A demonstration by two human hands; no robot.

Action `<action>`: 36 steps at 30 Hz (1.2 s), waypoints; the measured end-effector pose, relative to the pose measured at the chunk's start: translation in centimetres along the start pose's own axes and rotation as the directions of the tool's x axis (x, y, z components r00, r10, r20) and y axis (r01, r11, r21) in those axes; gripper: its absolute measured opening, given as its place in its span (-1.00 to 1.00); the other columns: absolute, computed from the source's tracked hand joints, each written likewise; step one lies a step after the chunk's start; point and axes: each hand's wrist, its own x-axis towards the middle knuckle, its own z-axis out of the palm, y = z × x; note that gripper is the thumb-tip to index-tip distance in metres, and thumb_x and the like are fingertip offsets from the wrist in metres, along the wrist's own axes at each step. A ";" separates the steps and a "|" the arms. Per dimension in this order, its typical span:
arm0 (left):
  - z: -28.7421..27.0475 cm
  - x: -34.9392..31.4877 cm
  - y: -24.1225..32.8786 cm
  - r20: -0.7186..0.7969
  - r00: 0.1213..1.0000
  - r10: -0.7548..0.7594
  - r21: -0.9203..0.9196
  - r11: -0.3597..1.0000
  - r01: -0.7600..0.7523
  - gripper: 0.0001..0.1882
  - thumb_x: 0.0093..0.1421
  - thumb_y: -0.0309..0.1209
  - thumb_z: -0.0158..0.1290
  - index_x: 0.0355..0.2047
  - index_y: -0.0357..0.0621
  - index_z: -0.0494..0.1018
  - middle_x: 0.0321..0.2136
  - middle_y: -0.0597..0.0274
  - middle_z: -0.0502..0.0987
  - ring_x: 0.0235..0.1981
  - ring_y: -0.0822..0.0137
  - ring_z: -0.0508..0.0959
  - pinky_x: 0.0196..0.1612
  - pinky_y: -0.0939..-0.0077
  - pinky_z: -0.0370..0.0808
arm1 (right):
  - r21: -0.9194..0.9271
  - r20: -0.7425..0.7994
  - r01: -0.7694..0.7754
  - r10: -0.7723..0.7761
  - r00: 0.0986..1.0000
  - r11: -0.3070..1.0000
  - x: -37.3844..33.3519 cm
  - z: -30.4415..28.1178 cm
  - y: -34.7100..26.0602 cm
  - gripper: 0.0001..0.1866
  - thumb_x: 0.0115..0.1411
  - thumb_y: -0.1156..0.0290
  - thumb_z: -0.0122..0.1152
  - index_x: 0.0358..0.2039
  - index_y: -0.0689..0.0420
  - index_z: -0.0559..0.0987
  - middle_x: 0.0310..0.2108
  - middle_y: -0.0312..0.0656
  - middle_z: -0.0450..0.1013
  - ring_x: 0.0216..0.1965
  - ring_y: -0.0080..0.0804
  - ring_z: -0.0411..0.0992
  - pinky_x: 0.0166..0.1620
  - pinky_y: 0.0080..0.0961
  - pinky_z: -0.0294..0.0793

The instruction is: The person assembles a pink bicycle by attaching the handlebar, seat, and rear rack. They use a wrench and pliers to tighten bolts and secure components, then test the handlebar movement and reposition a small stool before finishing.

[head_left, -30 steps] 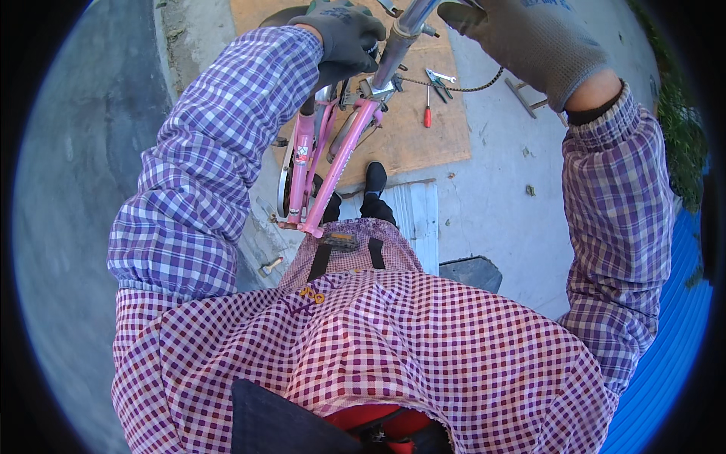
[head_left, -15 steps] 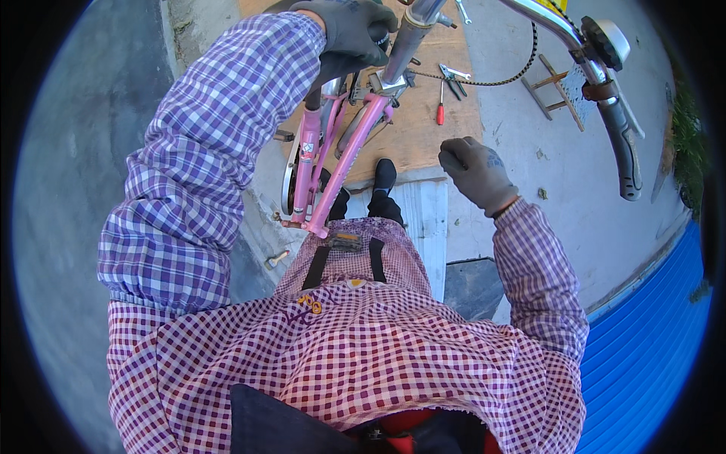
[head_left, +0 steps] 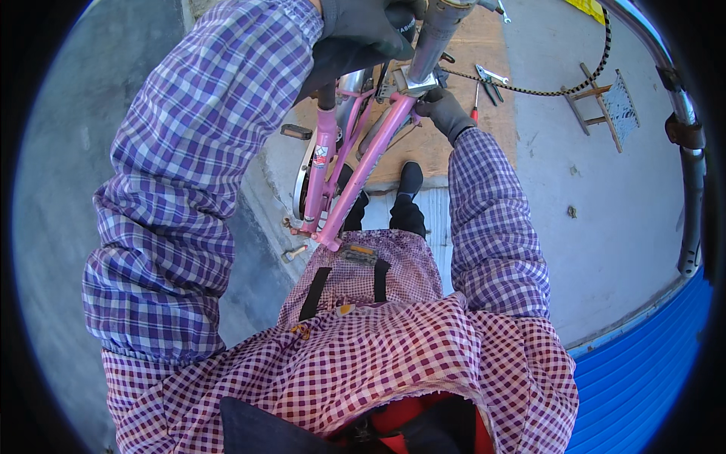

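Note:
A pink bicycle frame stands in front of me, with a silver tube rising from its clamp joint. My left hand, in a grey glove, is wrapped over the black saddle at the top. Beside the clamp joint, my gloved right hand has its fingers curled against the frame; the fingertips are partly hidden behind it. The curved handlebar with its dark grip extends along the right. A striped cable loops between handlebar and frame.
Pliers, a wrench and a red-handled screwdriver lie on a wooden board. Right of them is a small wooden stool. Pedals jut out by the frame. Blue corrugated sheeting lies at lower right.
My right hand has moved left and up from open air to the frame's clamp joint. The handlebar has shifted right in view. My left hand stays at the saddle.

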 end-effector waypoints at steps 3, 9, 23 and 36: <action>0.4 2.5 0.0 0.119 0.993 -0.023 -0.066 0.997 0.030 -0.28 -0.14 0.08 0.35 0.06 0.09 0.61 -0.03 0.06 0.63 0.09 -0.02 0.55 0.20 0.09 0.43 | -0.070 0.013 0.091 -0.090 0.996 0.993 0.8 -0.9 2.2 -0.54 -0.03 0.53 0.43 -0.06 0.34 0.62 -0.28 -0.13 0.61 -0.30 -0.41 0.58 -0.21 -0.43 0.58; 1.1 3.7 -0.2 0.181 0.983 -0.036 -0.105 0.993 0.056 -0.25 -0.14 0.09 0.35 0.08 0.06 0.60 -0.01 0.05 0.63 0.08 0.00 0.57 0.17 0.15 0.47 | 0.033 0.233 0.142 -0.146 0.962 0.989 4.2 -2.7 5.0 -0.78 0.11 0.51 0.43 -0.21 0.28 0.72 -0.35 -0.11 0.65 -0.33 -0.43 0.60 -0.16 -0.45 0.61; 0.1 1.1 -2.3 0.269 0.953 -0.137 -0.252 0.945 0.207 -0.15 -0.13 0.06 0.40 0.16 -0.09 0.54 0.08 0.02 0.61 0.13 0.07 0.58 0.21 0.21 0.48 | 0.058 0.252 0.113 -0.124 0.960 0.992 0.0 -0.3 -1.5 -0.57 0.11 0.22 0.52 -0.05 0.09 0.63 -0.21 -0.33 0.59 -0.26 -0.50 0.54 -0.23 -0.50 0.56; 1.8 1.5 -3.0 0.146 0.978 -0.148 -0.163 0.972 0.171 -0.27 -0.09 0.07 0.40 0.04 -0.10 0.61 -0.03 0.03 0.65 0.02 0.10 0.62 0.13 0.24 0.51 | 0.243 -0.182 0.140 -0.096 0.979 0.960 -7.1 -3.7 5.4 -0.54 0.06 0.24 0.60 -0.08 0.15 0.65 -0.20 -0.28 0.60 -0.18 -0.46 0.55 -0.07 -0.40 0.57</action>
